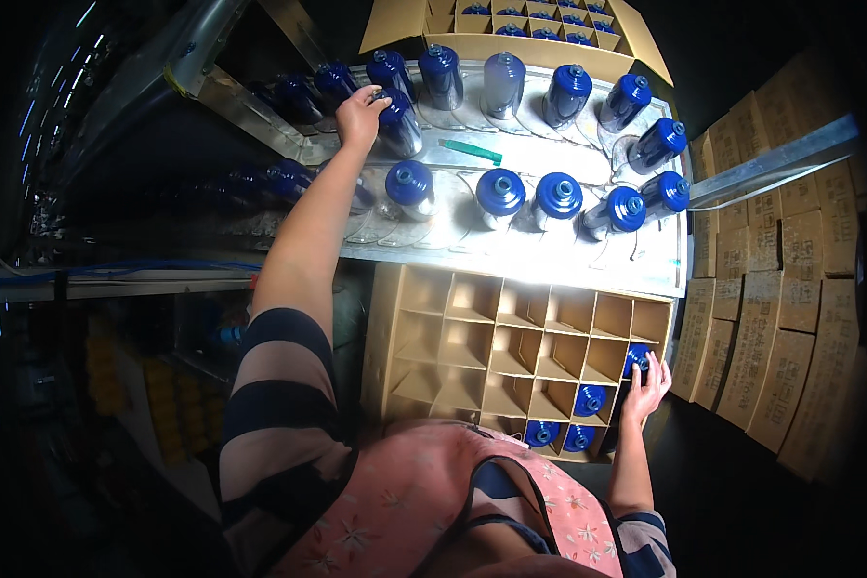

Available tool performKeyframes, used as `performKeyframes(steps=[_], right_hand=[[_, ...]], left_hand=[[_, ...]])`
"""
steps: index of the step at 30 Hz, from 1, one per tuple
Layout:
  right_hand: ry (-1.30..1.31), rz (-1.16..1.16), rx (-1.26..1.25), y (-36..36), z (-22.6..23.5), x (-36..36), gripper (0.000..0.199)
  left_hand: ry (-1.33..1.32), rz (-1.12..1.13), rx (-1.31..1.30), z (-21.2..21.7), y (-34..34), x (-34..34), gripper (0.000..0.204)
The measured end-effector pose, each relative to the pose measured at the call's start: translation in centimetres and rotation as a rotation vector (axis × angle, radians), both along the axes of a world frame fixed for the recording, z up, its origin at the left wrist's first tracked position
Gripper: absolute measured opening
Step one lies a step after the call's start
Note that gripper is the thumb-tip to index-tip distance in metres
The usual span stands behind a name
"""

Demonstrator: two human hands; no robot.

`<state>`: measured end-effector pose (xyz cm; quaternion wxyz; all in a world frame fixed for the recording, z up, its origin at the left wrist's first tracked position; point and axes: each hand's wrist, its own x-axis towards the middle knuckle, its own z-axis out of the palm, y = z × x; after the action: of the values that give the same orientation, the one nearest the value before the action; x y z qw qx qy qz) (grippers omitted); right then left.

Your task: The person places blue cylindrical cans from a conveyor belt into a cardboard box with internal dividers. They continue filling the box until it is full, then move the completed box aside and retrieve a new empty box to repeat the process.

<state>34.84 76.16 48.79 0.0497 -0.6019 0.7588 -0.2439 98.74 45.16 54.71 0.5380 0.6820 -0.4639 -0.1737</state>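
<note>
My left hand [359,118] reaches over the lit worktop, its fingers closed round the neck of a blue-topped glass bottle [401,131] that stands among others. At the right side of a divided carton [383,337] in front of me, my right hand [649,388] has its fingers on the top of another blue bottle [636,357], seated in a compartment. Close to that hand, a blue bottle [590,400] and two more sit in the carton's near right cells. The body of the bottle under my right hand is hidden by the cardboard dividers.
Several blue-topped bottles [502,193] stand in curved rows on the metal worktop [549,258]. A green strip [472,151] lies between the rows. Behind is an open carton [511,44] holding bottles. Stacked brown boxes [742,318] fill the right, past a metal bar [775,164].
</note>
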Motion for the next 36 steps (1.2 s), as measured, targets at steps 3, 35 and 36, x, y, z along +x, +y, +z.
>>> performKeyframes(steps=[3, 35, 36], right_hand=[[0.030, 0.016, 0.001, -0.2, 0.2, 0.0, 0.037], [0.021, 0.057, -0.091, 0.7, -0.4, -1.2, 0.032], [0.022, 0.050, -0.096, 0.8, -0.6, -1.3, 0.032]], left_hand=[[-0.083, 0.006, 0.017, -0.7, 0.2, -0.9, 0.036], [-0.082, -0.088, 0.071, -3.3, 12.0, -13.0, 0.051], [-0.080, -0.081, 0.114, -2.8, 12.3, -13.3, 0.056]])
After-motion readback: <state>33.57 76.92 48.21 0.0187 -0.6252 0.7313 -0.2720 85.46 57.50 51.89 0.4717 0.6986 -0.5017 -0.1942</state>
